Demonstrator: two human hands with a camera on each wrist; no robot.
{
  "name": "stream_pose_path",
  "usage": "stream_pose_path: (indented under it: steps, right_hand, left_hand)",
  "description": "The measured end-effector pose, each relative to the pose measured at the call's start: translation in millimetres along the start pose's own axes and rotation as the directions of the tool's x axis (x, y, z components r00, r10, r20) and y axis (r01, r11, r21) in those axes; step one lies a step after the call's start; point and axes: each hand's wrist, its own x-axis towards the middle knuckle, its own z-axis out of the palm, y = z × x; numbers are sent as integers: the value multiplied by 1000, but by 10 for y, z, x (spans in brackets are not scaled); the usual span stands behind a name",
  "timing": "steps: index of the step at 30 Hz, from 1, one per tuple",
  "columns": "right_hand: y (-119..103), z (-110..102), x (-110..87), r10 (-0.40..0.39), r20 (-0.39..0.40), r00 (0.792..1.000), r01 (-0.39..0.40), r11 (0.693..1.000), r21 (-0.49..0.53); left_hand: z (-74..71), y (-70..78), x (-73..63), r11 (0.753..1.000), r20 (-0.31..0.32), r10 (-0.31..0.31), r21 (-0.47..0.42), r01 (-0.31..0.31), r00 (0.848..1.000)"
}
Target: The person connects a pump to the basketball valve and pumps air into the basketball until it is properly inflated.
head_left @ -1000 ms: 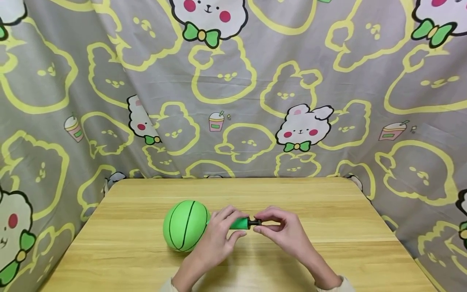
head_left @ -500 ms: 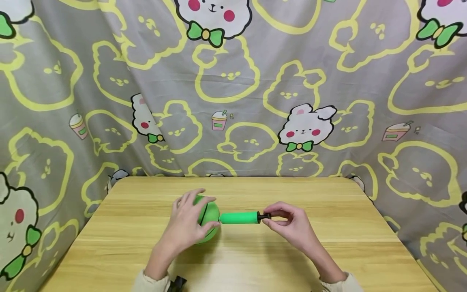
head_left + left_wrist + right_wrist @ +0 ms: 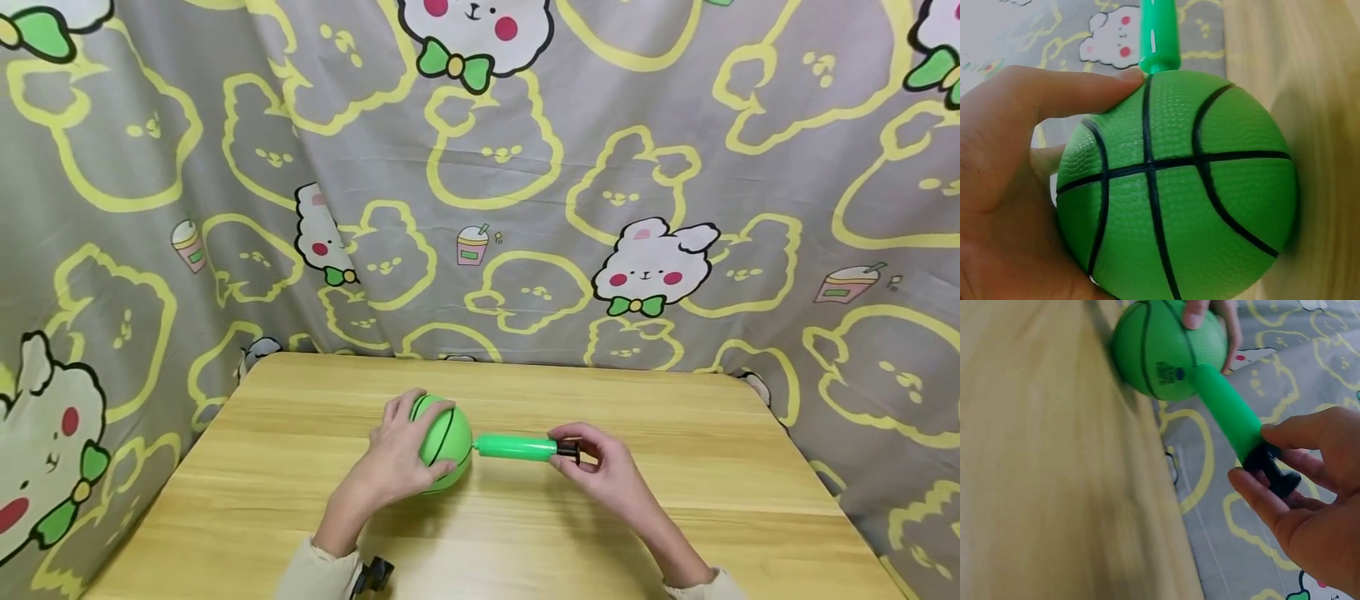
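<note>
A small green ball (image 3: 453, 440) with black basketball lines sits at mid-table. My left hand (image 3: 396, 454) grips its left side, fingers over the top and thumb low at the front. From the ball's right side a green hand pump (image 3: 516, 447) sticks out level, its narrow tip meeting the ball. With thumb and fingers my right hand (image 3: 611, 471) holds the black-capped end of the barrel. In the right wrist view the short black plunger handle (image 3: 1284, 482) lies between those fingers. A printed code (image 3: 1166, 373) shows on the ball beside the pump's tip.
The wooden table (image 3: 315, 392) ends at the back against a grey curtain (image 3: 517, 333) with yellow cartoon outlines, which also hangs at both sides. A black strap piece (image 3: 372, 575) is by the left sleeve.
My left hand has left the pump barrel and now grips the ball. My right hand has shifted from the plunger handle to the barrel's end, and the handle sits closer to the barrel.
</note>
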Motion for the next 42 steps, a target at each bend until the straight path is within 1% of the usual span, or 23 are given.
stream_pose_path:
  steps: [3, 5, 7, 11, 15, 19, 23, 27, 30, 34, 36, 38, 42]
  right_hand:
    - [44, 48, 4, -23, 7, 1000, 23, 996, -83]
    - [61, 71, 15, -45, 22, 999, 48, 988, -147]
    - [66, 90, 33, -66, 46, 997, 74, 977, -200]
    - [68, 149, 77, -78, 88, 993, 101, 948, -303]
    - [57, 251, 129, -100, 110, 989, 134, 921, -365]
    - [33, 368, 202, -119, 146, 982, 168, 905, -392]
    - [-2, 471, 266, -125, 163, 979, 182, 898, -401]
    - [-27, 567, 328, -155, 178, 972, 215, 891, -400]
    - [-32, 634, 381, -187, 197, 962, 253, 880, -401]
    - [-34, 719, 435, -216, 211, 953, 289, 855, -430]
    - [-38, 750, 451, -214, 211, 954, 289, 846, -448]
    - [-43, 773, 461, -199, 202, 959, 273, 842, -465]
    - [-64, 805, 475, -184, 178, 967, 249, 835, -490]
  left_hand:
    - [30, 18, -3, 1000, -13, -12, 0, 12, 1000]
    - [46, 23, -12, 1000, -20, -16, 1, 16, 1000]
    - [58, 23, -23, 1000, -26, -18, 0, 18, 999]
    - [65, 18, -31, 1000, -31, -25, 10, 25, 999]
    - [65, 28, -29, 1000, -40, -20, 22, 21, 999]
    - [73, 42, -37, 1000, -54, -22, 21, 23, 998]
    - [86, 39, -62, 999, -69, -27, 30, 29, 997]
    - [92, 38, -73, 999, -76, -23, 38, 26, 997]
    - [96, 48, -65, 999, -83, -19, 47, 23, 996]
    - [114, 63, -72, 998, -89, -8, 68, 14, 996]
    - [125, 72, -84, 997, -90, 0, 77, 7, 996]
    - [138, 79, -94, 997, -90, 5, 80, 2, 996]
    - [154, 88, -95, 997, -90, -3, 77, 10, 996]
